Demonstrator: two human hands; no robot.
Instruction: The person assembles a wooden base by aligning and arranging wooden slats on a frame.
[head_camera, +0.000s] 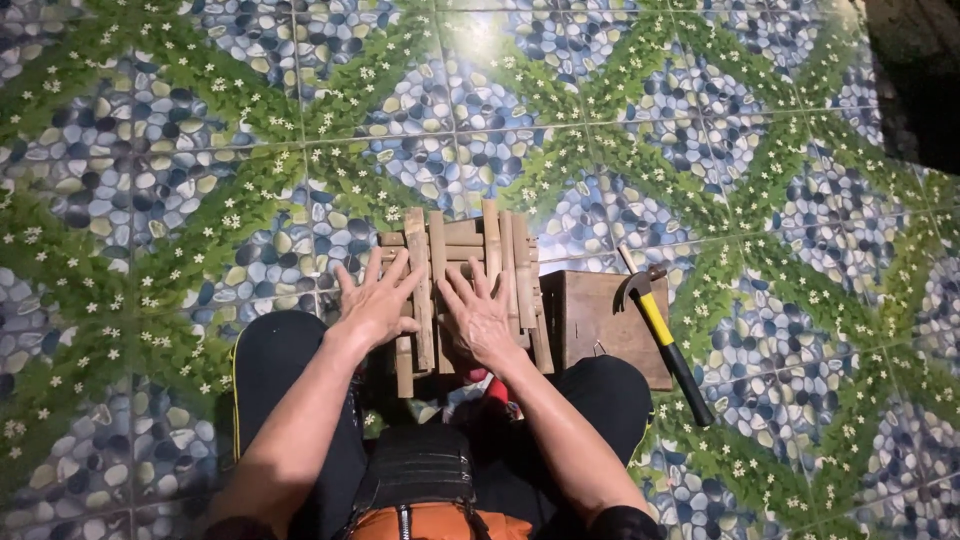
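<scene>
Fingers: spread wide and flat on both hands, gripping nothing.
Left hand (375, 300): palm down on the left part of the bamboo frame (465, 285), fingertips toward the far edge.
Right hand (478, 318): palm down on the slats just beside the left hand.
Bamboo frame: on the floor between the knees, slats running away from the body over cross pieces.
Wooden block (600, 320): touching the frame's right side.
Hammer (665, 340): yellow and black handle, lying across the block's right edge.
Floor (200, 150): pebble-and-leaf patterned tiles.

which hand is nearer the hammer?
Right. The right hand lies flat on the bamboo slats, on the side towards the hammer; the left hand rests further away at the slats' opposite side.
</scene>
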